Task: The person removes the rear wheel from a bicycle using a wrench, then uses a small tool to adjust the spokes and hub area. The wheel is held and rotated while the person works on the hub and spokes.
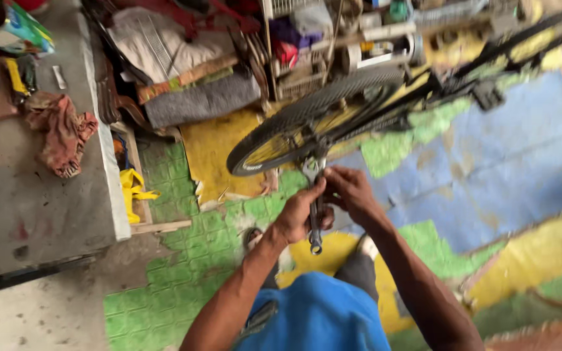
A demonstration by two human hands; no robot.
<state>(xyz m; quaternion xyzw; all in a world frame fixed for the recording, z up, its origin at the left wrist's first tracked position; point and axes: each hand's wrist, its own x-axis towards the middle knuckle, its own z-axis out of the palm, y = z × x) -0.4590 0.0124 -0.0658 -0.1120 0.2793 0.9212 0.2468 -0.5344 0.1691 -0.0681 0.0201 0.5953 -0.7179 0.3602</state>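
**Wrench on the axle of an upturned bicycle wheel**

Painted concrete floor [489, 175] fills the view from above, in worn patches of blue, green and yellow. A person looks down at their own two arms, a blue shirt [317, 318] showing at the near edge.

A bicycle [424, 91] stands at the centre and far right, apparently upside down, its frame running off toward the far right. Its wheel [307, 123], with a black tyre and yellowish rim, sits just beyond the hands.

The left hand [297, 214] is closed around the shaft of a long metal wrench [315, 201]. The wrench stands nearly upright, its lower ring end hanging free near the person's knees and its upper jaw reaching to the wheel's hub, where the axle nut would be. The right hand [352, 192] is closed too, fingers curled against the upper part of the wrench just beside the left hand; motion blur hides whether it grips the tool or the axle.

Judging progress: the wheel is still seated in the frame and the tool is engaged at the hub, so the nut work looks under way, not finished. Whether the nut is being loosened or tightened cannot be told.

On the left, a grey workbench [40, 201] carries a reddish rag [60, 130]. Cluttered cloth and boxes [183, 58] lie along the far side.
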